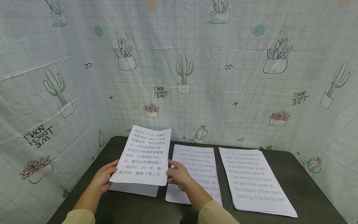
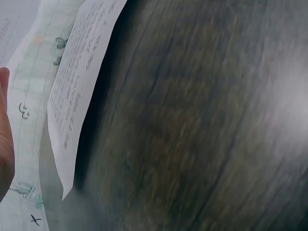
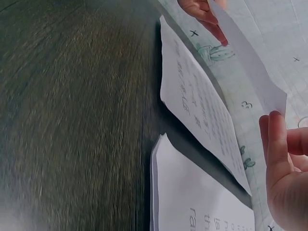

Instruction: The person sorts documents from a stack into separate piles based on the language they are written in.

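Observation:
Both hands hold up a white sheet of paper point(image 1: 145, 152) printed with Chinese text, its lower edge tilted toward me. At its left edge, my left hand point(image 1: 104, 177) pinches it near the lower corner. The right hand point(image 1: 179, 175) grips the opposite edge; in the right wrist view, fingers point(image 3: 276, 134) and thumb of that hand close on the sheet's corner. Beneath the raised sheet, more Chinese-printed paper point(image 1: 137, 189) lies on the table, mostly hidden in the head view. The left wrist view catches only a sliver of the left hand point(image 2: 6, 144) beside that lower paper point(image 2: 84, 82).
Two stacks of English-printed paper lie to the right: a middle stack point(image 1: 195, 155), partly covered by my right forearm, and a right stack point(image 1: 251, 180). The dark wooden table point(image 1: 117, 208) is bordered by a hanging cloth point(image 1: 201, 109) with cactus drawings.

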Demonstrator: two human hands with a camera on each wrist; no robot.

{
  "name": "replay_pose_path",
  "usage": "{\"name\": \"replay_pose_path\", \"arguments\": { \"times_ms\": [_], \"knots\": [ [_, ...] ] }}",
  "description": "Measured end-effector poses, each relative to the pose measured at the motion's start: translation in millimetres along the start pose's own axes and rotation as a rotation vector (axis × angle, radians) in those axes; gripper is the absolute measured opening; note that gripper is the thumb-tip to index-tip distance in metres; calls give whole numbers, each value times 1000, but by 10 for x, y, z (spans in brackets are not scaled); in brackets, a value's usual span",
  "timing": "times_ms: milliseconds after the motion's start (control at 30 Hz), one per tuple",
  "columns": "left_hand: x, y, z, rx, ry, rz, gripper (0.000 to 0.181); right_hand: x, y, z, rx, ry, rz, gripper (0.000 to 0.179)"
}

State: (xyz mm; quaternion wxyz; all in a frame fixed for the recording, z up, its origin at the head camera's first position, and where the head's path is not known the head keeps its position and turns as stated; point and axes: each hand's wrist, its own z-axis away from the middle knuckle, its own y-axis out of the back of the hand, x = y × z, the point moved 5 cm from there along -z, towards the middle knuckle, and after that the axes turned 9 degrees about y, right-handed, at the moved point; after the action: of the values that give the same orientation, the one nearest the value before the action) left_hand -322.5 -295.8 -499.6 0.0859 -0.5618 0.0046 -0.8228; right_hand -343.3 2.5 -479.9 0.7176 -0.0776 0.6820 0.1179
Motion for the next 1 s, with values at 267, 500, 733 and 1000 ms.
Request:
{"name": "replay_pose_path", "arguments": {
  "times_ms": [267,500,733,1000],
  "knots": [
    [-26,145,-21,43,25,-24,51,37,-152,-20,-8,-8,-25,63],
    [-34,222,-66,63,26,-43,51,122,-237,-60,-11,-35,-35,64],
    [-56,273,-110,121,33,-111,50,179,-285,-55,5,-64,-9,65],
    [-84,290,-175,158,46,-180,48,258,-316,-76,8,-92,-5,64]
  ]
}}
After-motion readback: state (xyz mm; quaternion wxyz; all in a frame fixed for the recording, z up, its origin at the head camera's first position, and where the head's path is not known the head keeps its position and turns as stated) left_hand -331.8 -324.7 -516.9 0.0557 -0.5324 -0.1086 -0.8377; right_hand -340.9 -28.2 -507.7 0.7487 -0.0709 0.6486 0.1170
